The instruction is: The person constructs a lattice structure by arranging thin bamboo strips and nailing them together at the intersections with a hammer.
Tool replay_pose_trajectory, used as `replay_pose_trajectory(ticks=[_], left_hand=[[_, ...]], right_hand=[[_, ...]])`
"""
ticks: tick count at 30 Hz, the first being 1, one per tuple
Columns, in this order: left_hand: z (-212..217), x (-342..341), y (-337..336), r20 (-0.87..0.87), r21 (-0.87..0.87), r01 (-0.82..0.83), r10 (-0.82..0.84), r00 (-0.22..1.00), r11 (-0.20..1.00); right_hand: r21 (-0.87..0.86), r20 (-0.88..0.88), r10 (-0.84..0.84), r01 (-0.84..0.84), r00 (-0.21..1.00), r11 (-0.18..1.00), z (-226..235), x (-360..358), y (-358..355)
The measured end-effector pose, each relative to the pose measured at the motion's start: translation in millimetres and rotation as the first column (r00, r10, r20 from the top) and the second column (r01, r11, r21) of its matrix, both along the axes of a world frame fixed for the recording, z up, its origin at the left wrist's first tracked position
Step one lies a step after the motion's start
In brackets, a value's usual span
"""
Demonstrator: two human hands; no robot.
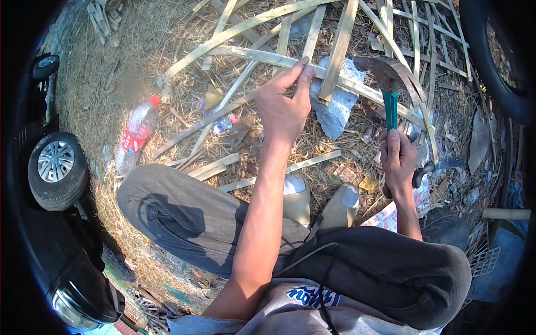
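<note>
Outdoor work low over ground covered with dry yellow straw (100,84), around one rough pale-grey stone block (335,114).

The left hand (283,106) is narrow, its thumb and fingers pinching a long, flat, pale bamboo-like strip (262,56), which passes across the stone in this view. Right of the stone, the right hand (399,159) is closed around the green handle of a tool with a rusty curved blade (389,109); whether the blade touches the strip, I cannot tell. Beyond the stone, other pale strips (315,30) are crossing one another. Left of the stone lies a clear plastic bottle with red cap (135,134); farther left is a black vehicle (61,251).
</note>
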State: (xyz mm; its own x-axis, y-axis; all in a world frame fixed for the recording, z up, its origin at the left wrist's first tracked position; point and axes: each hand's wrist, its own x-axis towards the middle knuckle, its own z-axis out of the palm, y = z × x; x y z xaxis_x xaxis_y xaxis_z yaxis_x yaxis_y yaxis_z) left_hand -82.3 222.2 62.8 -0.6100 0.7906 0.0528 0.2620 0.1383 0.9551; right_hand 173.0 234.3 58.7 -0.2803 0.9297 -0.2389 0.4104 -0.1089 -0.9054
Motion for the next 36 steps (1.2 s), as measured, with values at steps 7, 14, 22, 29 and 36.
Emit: replay_pose_trajectory(ticks=[7,14,22,29,36], left_hand=[[-13.2,-1.1,2.2,0.194,0.057,0.029,-0.040,0.980,0.998],[-19.5,-2.1,2.0,-0.245,0.053,0.088,-0.073,0.967,0.995],[-20.7,-6.2,-4.4,-0.448,-0.018,-0.010,0.001,0.894,1.000],[-30.0,-31.2,-15.0,-0.147,-0.137,-0.220,0.200,0.969,0.966],[-25.3,-20.5,-8.3,0.205,-0.153,-0.122,0.152,0.967,0.981]], right_hand=[[-0.110,-0.159,-0.095,0.078,0.983,0.991,6.6,-24.0,9.7],[0.016,0.182,-0.162,0.162,0.970,0.987,8.1,-55.9,36.6],[0.241,0.255,-0.103,0.040,0.961,0.970,2.1,-49.8,57.0],[0.253,0.502,-0.059,-0.082,0.863,0.964,21.1,-41.0,54.4],[0.417,0.493,-0.121,-0.112,0.862,0.902,3.5,-12.9,56.3]])
